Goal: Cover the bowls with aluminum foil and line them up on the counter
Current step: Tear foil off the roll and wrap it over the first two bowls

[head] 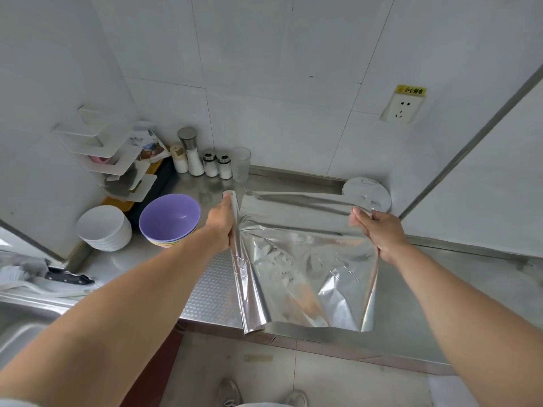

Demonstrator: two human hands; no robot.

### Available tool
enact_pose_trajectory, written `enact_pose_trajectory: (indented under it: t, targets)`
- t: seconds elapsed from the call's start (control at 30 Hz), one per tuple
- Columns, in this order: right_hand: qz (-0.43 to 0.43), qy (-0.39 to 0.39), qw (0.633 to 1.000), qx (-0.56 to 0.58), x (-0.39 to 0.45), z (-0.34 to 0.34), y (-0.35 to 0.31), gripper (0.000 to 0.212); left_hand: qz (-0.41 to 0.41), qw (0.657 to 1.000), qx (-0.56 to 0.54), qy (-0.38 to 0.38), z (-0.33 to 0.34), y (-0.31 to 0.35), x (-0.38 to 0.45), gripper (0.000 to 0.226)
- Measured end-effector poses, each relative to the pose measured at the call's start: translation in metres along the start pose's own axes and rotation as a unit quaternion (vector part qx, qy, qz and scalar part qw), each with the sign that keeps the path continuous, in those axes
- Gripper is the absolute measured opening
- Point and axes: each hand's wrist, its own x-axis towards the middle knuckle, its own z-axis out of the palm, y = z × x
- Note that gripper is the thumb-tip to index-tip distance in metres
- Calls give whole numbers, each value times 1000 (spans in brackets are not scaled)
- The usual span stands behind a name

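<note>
You hold one sheet of aluminum foil point(305, 259) stretched between both hands above the bench point(440, 289), so the step in hand looks like pulling off or readying a sheet, not yet covering. Your left hand point(220, 227) has its grip curled round the rolled edge at the foil's left side; your right hand point(379, 230) pinches the foil's right edge between thumb and fingers. The foil's near edge hangs past the bench front.

Next, you likely need to free this sheet and bring a bowl under it, then press the foil down round the rim.

Left of the foil stands one stack of coloured bowls point(170, 221), purple on top; how many are nested I cannot tell. Further left of the foil sits one stack of white bowls point(102, 227). Beyond the foil's far right corner stands one foil-covered bowl point(367, 192). Beyond the foil's far left, by the wall, are four shakers point(194, 157) and one clear cup point(241, 163).
</note>
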Motion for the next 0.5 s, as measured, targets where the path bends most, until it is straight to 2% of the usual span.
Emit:
enact_pose_trajectory:
  t: [0.13, 0.33, 0.5]
  targets:
    - [11, -8, 1000, 5, -6, -2, -8, 40, -1, 1000, -25, 2, -1, 1, -3, 57]
    - [23, -7, 999, 33, 3, -9, -8, 31, -17, 992, -125, 29, -8, 2, 2, 55]
    - [25, -9, 1000, 9, 8, -12, -5, 16, -23, 980, -191, 59, -13, 4, 1, 51]
